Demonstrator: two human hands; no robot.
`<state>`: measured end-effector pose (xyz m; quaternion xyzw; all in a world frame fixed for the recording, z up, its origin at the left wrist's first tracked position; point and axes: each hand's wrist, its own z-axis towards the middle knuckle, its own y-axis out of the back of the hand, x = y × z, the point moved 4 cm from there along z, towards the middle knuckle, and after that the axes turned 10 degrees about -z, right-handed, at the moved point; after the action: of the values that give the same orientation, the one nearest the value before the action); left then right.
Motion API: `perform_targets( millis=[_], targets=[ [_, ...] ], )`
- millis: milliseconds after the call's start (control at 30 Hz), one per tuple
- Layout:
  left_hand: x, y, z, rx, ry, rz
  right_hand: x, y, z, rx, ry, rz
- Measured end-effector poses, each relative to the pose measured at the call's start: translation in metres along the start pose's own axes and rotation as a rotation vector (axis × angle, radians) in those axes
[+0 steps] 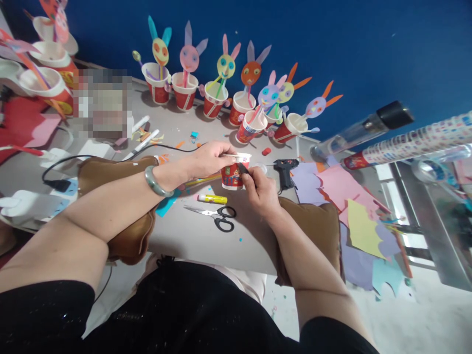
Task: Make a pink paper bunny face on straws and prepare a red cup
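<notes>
A red paper cup (pixel 231 178) with a white rim and printed figures stands upright before me. My left hand (pixel 210 160), below a jade bangle (pixel 155 182), grips the cup at its rim. My right hand (pixel 261 191) is closed around a small dark pointed tool (pixel 243 168), perhaps a knife, with its tip at the cup's side; most of it is hidden in the fist. Just below the cup lie a yellow glue stick (pixel 213 198) and black-handled scissors (pixel 217 213) with their blades to the left. A black glue gun (pixel 286 172) rests to the right.
Several red cups with paper rabbit faces (pixel 190 59) line the blue wall. White markers (pixel 145 141) and a black cable (pixel 165 145) lie at left. Brown cushions (pixel 313 228) flank the work spot. Coloured paper sheets (pixel 363 228) and a long stack of cups (pixel 413 142) are at right.
</notes>
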<state>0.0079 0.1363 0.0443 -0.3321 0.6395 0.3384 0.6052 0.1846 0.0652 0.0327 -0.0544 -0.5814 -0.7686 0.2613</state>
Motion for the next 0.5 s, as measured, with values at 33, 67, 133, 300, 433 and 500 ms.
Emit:
perform_targets(
  millis=[33,67,133,300,433,500],
  targets=[
    [0.0005,-0.0001,0.0001,0.003,-0.013,0.009,0.0,-0.0001,-0.0001,-0.002,0.0,-0.004],
    [0.0008,-0.0003,0.0001,0.005,-0.019,0.018,-0.0001,-0.0003,-0.0002,-0.003,-0.001,-0.007],
    [0.0012,-0.0005,-0.0001,-0.01,-0.008,0.023,-0.0005,-0.0006,-0.0003,-0.004,-0.002,-0.015],
    [0.0033,-0.0016,-0.0002,-0.015,0.024,-0.019,-0.0014,-0.0009,-0.0002,-0.003,-0.003,-0.02],
    [0.0036,-0.0002,0.0008,-0.027,-0.012,0.007,-0.0028,-0.0022,-0.0009,-0.003,0.003,-0.058],
    [0.0025,0.0001,0.0008,-0.032,-0.011,0.014,-0.004,-0.003,-0.0014,-0.007,0.005,-0.083]
  ],
)
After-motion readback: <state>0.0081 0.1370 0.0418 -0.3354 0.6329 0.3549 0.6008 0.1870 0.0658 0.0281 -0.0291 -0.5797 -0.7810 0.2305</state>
